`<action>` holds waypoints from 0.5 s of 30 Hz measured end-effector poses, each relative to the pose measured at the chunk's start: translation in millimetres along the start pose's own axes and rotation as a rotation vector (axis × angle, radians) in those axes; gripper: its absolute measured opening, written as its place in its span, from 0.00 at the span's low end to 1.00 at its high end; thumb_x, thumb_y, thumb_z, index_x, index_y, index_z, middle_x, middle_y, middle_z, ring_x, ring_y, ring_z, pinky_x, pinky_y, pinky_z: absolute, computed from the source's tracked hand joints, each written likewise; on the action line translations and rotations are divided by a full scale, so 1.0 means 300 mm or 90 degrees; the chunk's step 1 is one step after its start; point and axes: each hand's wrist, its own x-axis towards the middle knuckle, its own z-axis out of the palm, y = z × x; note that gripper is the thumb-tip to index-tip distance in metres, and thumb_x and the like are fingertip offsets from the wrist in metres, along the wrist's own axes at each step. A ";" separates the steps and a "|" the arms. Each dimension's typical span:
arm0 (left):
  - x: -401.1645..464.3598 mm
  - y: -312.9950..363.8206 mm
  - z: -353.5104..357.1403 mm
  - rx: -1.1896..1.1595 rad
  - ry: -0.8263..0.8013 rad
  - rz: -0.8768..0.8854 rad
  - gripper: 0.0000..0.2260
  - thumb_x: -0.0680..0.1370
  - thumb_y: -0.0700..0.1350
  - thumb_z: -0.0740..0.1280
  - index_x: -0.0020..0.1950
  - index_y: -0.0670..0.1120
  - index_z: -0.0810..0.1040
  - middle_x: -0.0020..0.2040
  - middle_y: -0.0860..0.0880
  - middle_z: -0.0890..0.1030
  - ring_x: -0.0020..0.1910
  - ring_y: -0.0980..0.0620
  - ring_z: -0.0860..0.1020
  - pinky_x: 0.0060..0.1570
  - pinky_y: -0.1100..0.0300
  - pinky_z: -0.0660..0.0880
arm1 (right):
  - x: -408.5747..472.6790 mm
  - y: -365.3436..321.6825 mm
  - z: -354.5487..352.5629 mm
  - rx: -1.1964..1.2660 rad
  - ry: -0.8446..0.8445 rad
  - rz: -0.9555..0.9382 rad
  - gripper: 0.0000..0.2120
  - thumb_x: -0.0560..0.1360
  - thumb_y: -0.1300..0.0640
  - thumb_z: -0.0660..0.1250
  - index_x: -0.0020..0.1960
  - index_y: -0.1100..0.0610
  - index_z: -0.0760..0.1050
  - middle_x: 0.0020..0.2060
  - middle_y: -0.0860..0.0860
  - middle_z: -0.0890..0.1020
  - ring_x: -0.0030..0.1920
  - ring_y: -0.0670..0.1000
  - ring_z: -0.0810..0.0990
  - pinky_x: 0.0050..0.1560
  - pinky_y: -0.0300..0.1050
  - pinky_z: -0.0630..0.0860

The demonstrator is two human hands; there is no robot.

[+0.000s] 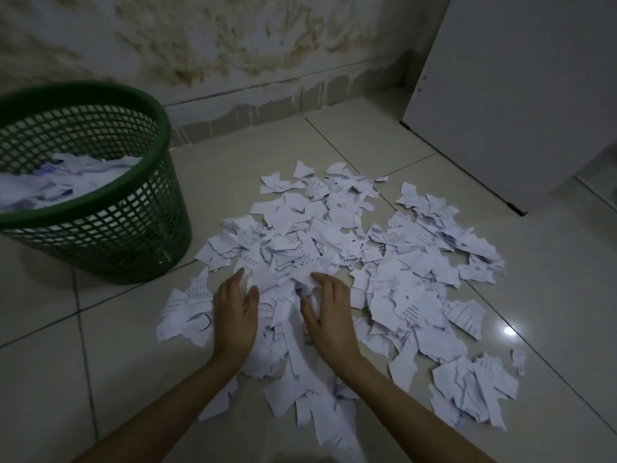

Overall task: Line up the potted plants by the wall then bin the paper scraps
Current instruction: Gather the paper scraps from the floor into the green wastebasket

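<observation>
A wide heap of torn white paper scraps [384, 259] with printed text covers the tiled floor in the middle. My left hand [235, 315] and my right hand [329, 312] rest on the near part of the heap, palms facing each other, fingers spread, with a bunch of scraps between them. Neither hand has closed on the paper. A green mesh bin [133, 225] stands to the left, partly filled with scraps. No potted plants are in view.
A stained wall [233, 45] with a skirting strip runs along the back. A white cabinet [517, 95] stands at the back right, close to the heap. Pale floor tiles [43, 379] surround the paper.
</observation>
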 end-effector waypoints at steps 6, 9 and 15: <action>-0.006 0.029 0.054 -0.168 0.008 -0.137 0.17 0.82 0.43 0.53 0.70 0.44 0.67 0.68 0.42 0.70 0.68 0.45 0.67 0.66 0.58 0.62 | -0.029 -0.087 0.127 0.241 -0.019 0.156 0.21 0.81 0.55 0.55 0.73 0.54 0.60 0.70 0.50 0.65 0.72 0.49 0.60 0.71 0.37 0.55; -0.016 0.050 0.077 -0.205 0.004 -0.127 0.16 0.82 0.40 0.53 0.68 0.42 0.69 0.67 0.44 0.72 0.67 0.48 0.69 0.56 0.70 0.63 | -0.023 -0.142 0.184 0.349 0.004 0.221 0.19 0.81 0.56 0.56 0.71 0.53 0.64 0.68 0.49 0.69 0.70 0.49 0.65 0.73 0.44 0.60; -0.003 0.083 0.084 -0.302 0.012 -0.172 0.12 0.81 0.38 0.55 0.43 0.47 0.75 0.42 0.54 0.81 0.45 0.53 0.75 0.36 0.78 0.69 | 0.027 -0.165 0.164 0.530 -0.015 0.333 0.15 0.78 0.50 0.60 0.61 0.54 0.74 0.56 0.53 0.80 0.57 0.54 0.78 0.60 0.50 0.75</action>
